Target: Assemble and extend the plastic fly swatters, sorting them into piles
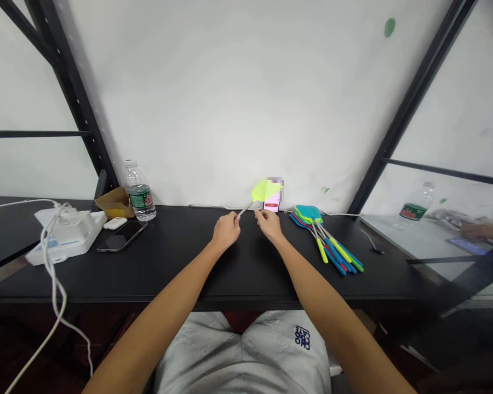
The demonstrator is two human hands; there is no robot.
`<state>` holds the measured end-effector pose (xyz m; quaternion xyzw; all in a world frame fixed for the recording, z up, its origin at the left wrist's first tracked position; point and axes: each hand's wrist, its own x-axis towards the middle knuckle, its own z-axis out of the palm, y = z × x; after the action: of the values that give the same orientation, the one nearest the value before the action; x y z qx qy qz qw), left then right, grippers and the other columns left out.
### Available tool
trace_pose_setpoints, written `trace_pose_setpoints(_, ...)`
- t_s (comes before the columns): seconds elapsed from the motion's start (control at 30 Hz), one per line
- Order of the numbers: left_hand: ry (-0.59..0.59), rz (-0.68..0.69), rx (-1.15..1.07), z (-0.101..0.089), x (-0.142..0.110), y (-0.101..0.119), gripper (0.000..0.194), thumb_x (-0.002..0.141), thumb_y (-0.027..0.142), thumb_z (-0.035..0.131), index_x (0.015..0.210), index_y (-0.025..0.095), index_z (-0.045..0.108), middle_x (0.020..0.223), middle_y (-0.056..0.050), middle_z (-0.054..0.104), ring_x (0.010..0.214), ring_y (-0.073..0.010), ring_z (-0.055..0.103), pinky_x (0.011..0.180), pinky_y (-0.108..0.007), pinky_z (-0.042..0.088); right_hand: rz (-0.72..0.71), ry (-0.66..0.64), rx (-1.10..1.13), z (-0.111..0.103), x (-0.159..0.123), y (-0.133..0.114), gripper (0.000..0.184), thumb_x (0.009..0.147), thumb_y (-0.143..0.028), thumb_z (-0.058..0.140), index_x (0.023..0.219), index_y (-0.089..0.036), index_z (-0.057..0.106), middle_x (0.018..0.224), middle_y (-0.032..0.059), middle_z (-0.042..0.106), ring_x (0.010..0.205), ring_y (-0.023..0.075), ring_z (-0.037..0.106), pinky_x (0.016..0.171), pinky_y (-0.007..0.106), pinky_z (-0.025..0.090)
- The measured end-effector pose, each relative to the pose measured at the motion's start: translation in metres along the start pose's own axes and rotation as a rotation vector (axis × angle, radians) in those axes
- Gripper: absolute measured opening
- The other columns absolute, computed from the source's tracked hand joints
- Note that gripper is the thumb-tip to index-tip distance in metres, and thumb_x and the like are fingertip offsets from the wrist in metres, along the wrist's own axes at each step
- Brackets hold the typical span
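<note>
Before the phone [271, 207], partly covering it, a yellow-green swatter [263, 191] is held by the closed left hand [226, 229] — whether anything is pinched by the curled right hand [270, 224] cannot be told. Left of the phone, the bottle label [140, 198] is unreadable; nearer, “LATE” is printed on the trousers [271, 361].

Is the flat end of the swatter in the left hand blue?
No, the swatter held in the left hand has a bright yellow-green flat end.
</note>
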<state>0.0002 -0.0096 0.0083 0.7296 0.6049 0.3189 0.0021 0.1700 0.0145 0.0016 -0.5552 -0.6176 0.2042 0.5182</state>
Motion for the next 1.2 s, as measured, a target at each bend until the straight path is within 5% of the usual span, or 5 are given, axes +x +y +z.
trace_pose_setpoints(0.2,0.063,-0.121,-0.009,-0.012,0.003,-0.008,0.033,0.096,0.036,0.034,0.096,0.019,0.062,0.086,-0.01,0.069,0.084,-0.022,0.065,0.073,-0.029,0.042,0.027,0.189,-0.553,-0.038,0.013,0.015,0.027,0.087,-0.034,0.045,0.078,-0.017,0.064,0.08,0.0089,0.065,0.081,0.0222,0.06,0.075,0.031,0.042)
trace_pose_setpoints(0.43,-0.041,-0.223,0.15,-0.019,0.001,-0.008,0.035,0.09,0.041,0.042,0.088,0.019,0.069,0.089,-0.013,0.07,0.088,-0.0273,0.066,0.074,-0.034,0.048,0.234,0.411,-0.953,-0.09,0.016,0.049,0.034,0.082,-0.029,0.056,0.107,-0.007,0.061,0.113,0.0229,0.057,0.109,0.0343,0.051,0.092,0.043,0.036)
trace_pose_setpoints(0.7,-0.176,-0.353,0.253,-0.02,0.004,-0.017,0.035,0.08,0.04,0.055,0.099,0.015,0.071,0.1,-0.02,0.069,0.095,-0.0325,0.066,0.078,-0.039,0.05,0.537,0.351,-0.951,-0.128,0.023,0.072,0.041,0.082,-0.025,0.056,0.12,-0.008,0.056,0.121,0.0248,0.054,0.116,0.037,0.047,0.093,0.045,0.036)
trace_pose_setpoints(1.2,-0.281,-0.476,0.316,-0.034,0.017,-0.049,0.042,0.071,0.04,0.064,0.106,0.018,0.069,0.108,-0.023,0.067,0.103,-0.0368,0.064,0.081,-0.043,0.049,0.633,0.328,-0.92,-0.134,0.026,0.073,0.041,0.083,-0.025,0.056,0.12,-0.008,0.06,0.122,0.0254,0.055,0.118,0.0349,0.05,0.093,0.046,0.037)
